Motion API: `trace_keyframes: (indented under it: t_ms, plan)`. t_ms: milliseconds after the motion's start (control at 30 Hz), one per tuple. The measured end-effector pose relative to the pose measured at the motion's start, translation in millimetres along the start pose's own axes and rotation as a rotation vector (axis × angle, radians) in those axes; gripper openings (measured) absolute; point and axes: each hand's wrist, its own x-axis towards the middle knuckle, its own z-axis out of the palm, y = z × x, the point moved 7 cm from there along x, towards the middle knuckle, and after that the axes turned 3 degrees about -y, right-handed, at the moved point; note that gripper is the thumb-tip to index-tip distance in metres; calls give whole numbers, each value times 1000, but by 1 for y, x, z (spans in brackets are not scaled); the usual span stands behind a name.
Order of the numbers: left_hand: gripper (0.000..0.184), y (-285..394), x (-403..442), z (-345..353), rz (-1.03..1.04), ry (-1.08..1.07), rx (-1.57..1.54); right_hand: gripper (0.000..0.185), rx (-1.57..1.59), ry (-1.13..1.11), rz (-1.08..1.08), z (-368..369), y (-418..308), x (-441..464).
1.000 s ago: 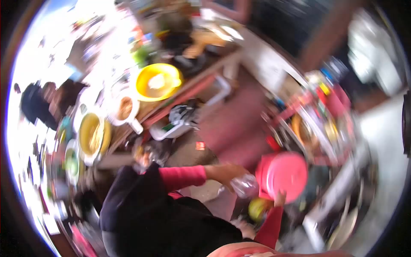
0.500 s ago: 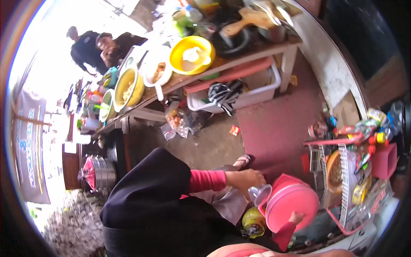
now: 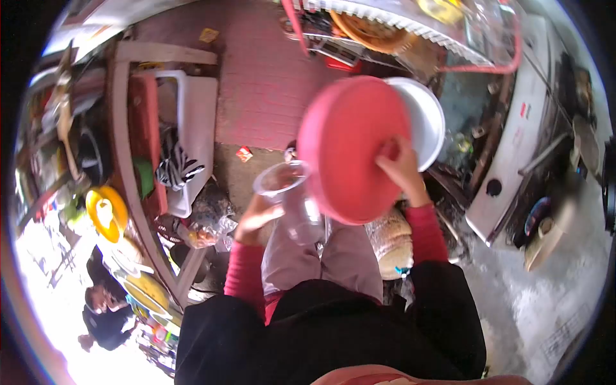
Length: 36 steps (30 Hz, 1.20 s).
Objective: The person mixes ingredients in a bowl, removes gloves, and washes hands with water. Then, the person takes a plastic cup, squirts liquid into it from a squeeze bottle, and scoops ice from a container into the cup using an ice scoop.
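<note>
My left hand holds a clear plastic cup, its wide mouth tilted up toward the camera. My right hand is closed on the middle of a round red lid, which is tipped nearly on edge in front of my lap. Behind the lid's right side shows the pale round inside of a container; most of it is hidden. The cup's rim is close beside the lid's left edge.
A rack with an orange basket stands at the top. Left are a wooden table, a white tub and a yellow basin. A white appliance lies right. People are at the lower left.
The view has swung toward the rack side. The red lid, earlier flat on the pink container, is now lifted and tilted in my right hand. The clear cup has stayed in my left hand.
</note>
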Motion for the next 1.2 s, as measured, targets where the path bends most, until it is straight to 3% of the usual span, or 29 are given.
trace_keyframes:
  t_ms: [133, 233, 333, 433, 567, 633, 700, 767, 800, 900, 967, 1100, 1167, 1200]
  plan:
    - [92, 50, -18, -12, 64, 73, 89, 34, 407, -156, 51, 85, -6, 14]
    - [93, 52, -5, -19, 73, 142, 117, 35, 331, -153, -10, 126, 5, 46]
    - [96, 25, 47, -11, -13, 130, 210, 36, 331, 158, -66, 149, 60, 71]
    - [90, -10, 95, -13, 140, 83, 76, 34, 247, 270, -127, 121, 60, 73]
    - [89, -12, 124, 21, 128, -20, 31, 42, 407, 226, -63, 126, 82, 72]
    - [89, -17, 134, 33, 151, -40, -22, 41, 421, 312, -58, 118, 88, 71]
    - [69, -24, 134, 39, 168, 32, 151, 40, 436, 388, -48, 110, 85, 71]
    - [75, -48, 135, 46, -15, -75, 135, 41, 1493, 317, 208, 138, 114, 81]
    - [75, -39, 144, 64, 54, -109, 143, 41, 1595, 280, 246, 142, 112, 86]
    - [78, -54, 149, 63, 77, -74, 170, 40, 1348, 225, 164, 144, 96, 87]
    - [85, -64, 152, 55, 26, -23, -88, 40, 1131, 220, 103, 144, 90, 82]
    - [82, -60, 148, 66, 37, -103, -6, 40, 869, 269, 67, 134, 100, 81]
    - [82, -62, 144, 64, 23, -65, -52, 40, 763, 309, 87, 132, 119, 83]
    - [82, -66, 142, 62, 5, -29, -99, 40, 708, 322, 105, 176, 177, 76]
